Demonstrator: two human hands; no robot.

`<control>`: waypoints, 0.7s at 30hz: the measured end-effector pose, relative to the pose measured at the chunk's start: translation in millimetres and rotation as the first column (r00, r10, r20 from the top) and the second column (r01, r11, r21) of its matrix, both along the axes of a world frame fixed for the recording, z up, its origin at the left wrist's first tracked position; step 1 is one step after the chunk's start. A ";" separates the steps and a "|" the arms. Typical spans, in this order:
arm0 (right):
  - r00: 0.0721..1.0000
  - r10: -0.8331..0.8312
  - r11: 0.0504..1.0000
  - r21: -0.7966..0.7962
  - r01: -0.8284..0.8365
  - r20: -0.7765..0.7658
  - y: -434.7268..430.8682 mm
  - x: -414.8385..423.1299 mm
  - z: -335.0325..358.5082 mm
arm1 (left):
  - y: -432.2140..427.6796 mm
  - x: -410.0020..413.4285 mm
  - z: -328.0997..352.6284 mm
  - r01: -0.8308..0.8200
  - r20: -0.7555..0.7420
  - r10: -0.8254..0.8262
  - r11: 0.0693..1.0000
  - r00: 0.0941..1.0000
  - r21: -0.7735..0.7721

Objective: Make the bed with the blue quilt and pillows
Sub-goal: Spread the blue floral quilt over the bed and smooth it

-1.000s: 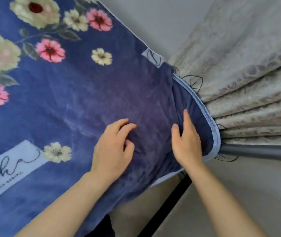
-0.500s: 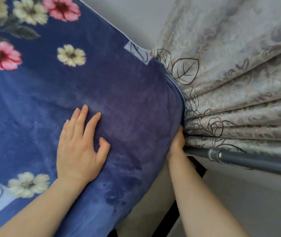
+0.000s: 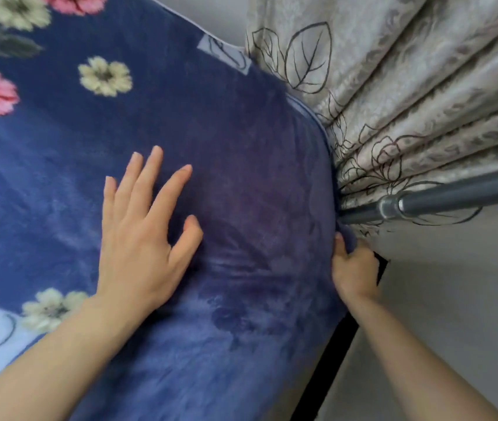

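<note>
Just changed: my right hand (image 3: 354, 268) went over the edge — it grips the blue quilt (image 3: 241, 132) corner.
Pressing: my left hand (image 3: 141, 238) — flat, fingers spread.
Meaning: corner tuck probably under way.

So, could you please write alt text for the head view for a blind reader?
A person's left hand presses flat on a blue floral quilt while the right hand grips its edge beside a beige curtain and grey pole.

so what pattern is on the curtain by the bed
Beige curtain with dark outlined leaves and flowers; head view.
</note>
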State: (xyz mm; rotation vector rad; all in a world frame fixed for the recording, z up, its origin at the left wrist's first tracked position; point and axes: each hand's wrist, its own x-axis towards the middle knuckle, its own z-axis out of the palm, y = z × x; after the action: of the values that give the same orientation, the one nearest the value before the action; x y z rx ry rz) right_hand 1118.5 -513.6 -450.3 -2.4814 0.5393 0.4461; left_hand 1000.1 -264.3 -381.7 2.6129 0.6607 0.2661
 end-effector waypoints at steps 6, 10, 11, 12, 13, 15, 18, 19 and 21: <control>0.973 0.039 0.999 -0.021 -0.045 -0.228 74.0 1.7 -75.6 | -1.5 7.6 -26.1 0.142 -0.144 -0.121 0.979 0.982 0.146; 0.962 0.103 0.994 0.001 -0.106 -0.251 53.8 -2.5 -65.9 | -2.1 6.8 -32.4 0.120 -0.143 -0.100 0.983 0.985 0.139; 0.972 0.088 0.996 0.019 -0.085 -0.218 49.3 -4.8 -54.0 | -1.4 6.8 -31.8 0.120 -0.155 -0.099 0.984 0.983 0.135; 0.985 0.073 0.997 0.047 -0.067 -0.153 47.8 -7.4 -41.2 | -0.9 6.0 -31.1 0.125 -0.175 -0.102 0.984 0.979 0.129; 0.995 0.077 0.994 0.086 -0.071 -0.070 51.2 -5.0 -23.5 | 0.7 7.9 -26.9 0.129 -0.187 -0.105 0.984 0.977 0.120; 0.988 0.087 0.979 0.174 -0.109 0.131 68.1 2.0 8.6 | 3.3 10.5 -21.0 0.138 -0.209 -0.119 0.987 0.971 0.080; 0.897 0.150 0.965 0.136 -0.224 0.415 102.2 29.2 42.3 | 25.2 25.2 -6.8 0.173 -0.184 -0.174 0.985 0.967 -0.022; 0.840 0.217 0.953 0.079 -0.293 0.497 111.1 39.1 49.6 | 36.8 29.8 -3.3 0.184 -0.164 -0.188 0.982 0.968 -0.040; 0.728 0.405 0.881 -0.023 -0.472 0.553 142.0 65.9 63.2 | 75.2 41.8 -2.9 0.104 -0.130 -0.098 0.994 0.987 0.035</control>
State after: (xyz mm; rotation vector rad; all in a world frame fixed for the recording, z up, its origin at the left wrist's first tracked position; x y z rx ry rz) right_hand 1184.4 -371.6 -387.0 -2.4457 -0.3158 -0.0779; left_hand 1041.9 -189.2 -384.6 2.7112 0.5682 0.0822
